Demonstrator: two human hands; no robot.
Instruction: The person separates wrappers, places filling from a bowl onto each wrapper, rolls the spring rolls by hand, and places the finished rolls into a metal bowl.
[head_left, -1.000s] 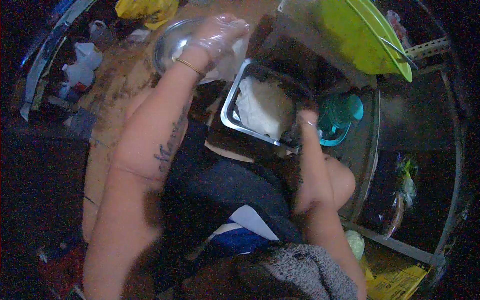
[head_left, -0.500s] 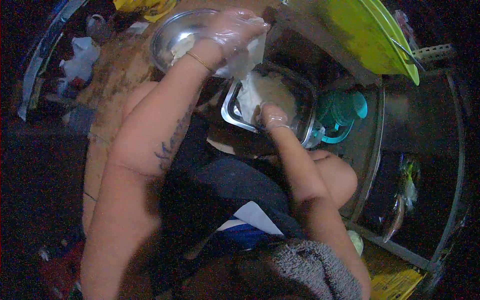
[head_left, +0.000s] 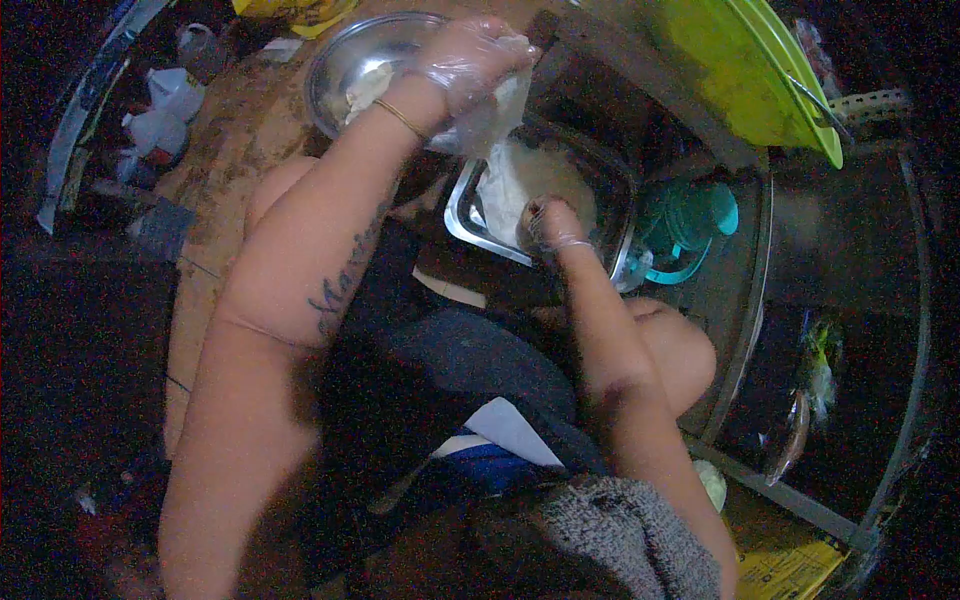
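Note:
My left hand [head_left: 468,62], in a clear plastic glove, grips the upper part of a pale, limp sheet [head_left: 510,105] that hangs between the bowl and the tray. The steel bowl [head_left: 340,70] with pale stuff inside lies partly behind that hand and forearm. In the rectangular metal tray [head_left: 462,222] sits a whitish, soft mass [head_left: 505,190]. My right hand [head_left: 558,225], gloved too, is over the tray with its fingers curled against the mass; whatever is between them is too dark to make out.
A teal container [head_left: 690,220] stands right of the tray. Above it leans a large lime-green basin [head_left: 740,75]. White plastic bottles or bags [head_left: 160,120] lie at the left. A wrapped green vegetable [head_left: 820,365] is at the right, with yellow packaging [head_left: 790,550] lower down.
My right hand has come from the tray's right side to over the white mass. My left hand has moved slightly right, with the pale sheet now hanging by the tray's upper edge.

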